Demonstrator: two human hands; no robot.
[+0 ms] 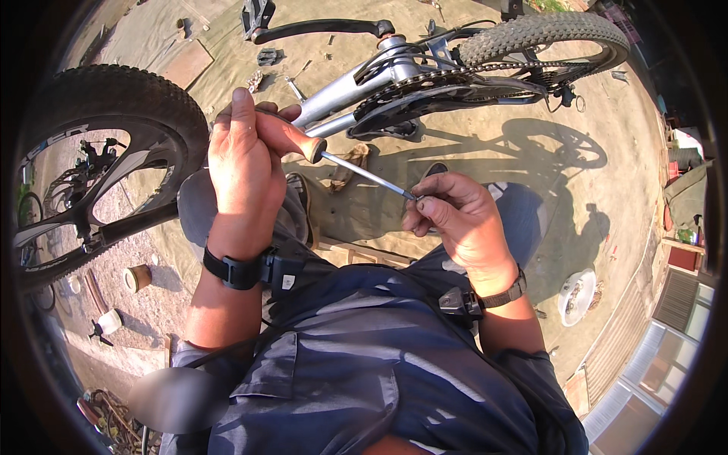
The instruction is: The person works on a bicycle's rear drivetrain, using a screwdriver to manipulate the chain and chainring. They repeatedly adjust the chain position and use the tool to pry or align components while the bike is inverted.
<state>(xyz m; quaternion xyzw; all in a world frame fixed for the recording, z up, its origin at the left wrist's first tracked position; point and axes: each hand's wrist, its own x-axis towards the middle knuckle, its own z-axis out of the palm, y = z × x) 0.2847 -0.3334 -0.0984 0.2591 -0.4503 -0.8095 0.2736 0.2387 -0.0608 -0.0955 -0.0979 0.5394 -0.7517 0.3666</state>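
Note:
My left hand (pixel 244 151) is wrapped around the orange-red handle of a screwdriver (pixel 368 174), whose steel shaft slants down to the right. At its tip, my right hand (pixel 463 213) pinches a small metal part (pixel 420 199) between thumb and fingers; the part is too small to identify. Just beyond my hands lies the silver bicycle frame (pixel 335 94) with its chainring and chain (pixel 432 85). A black crank arm (pixel 321 27) with a pedal (pixel 257 17) extends to the upper left. A knobby front wheel (pixel 170 108) stands close to my left forearm.
The rear wheel (pixel 546 34) is at the upper right. A loose pedal (pixel 268 56) and a crumpled brown cloth or glove (pixel 350 168) lie on the ground sheet. A translucent bowl of small parts (pixel 576 297) sits at right. A pot (pixel 137 278) stands at left.

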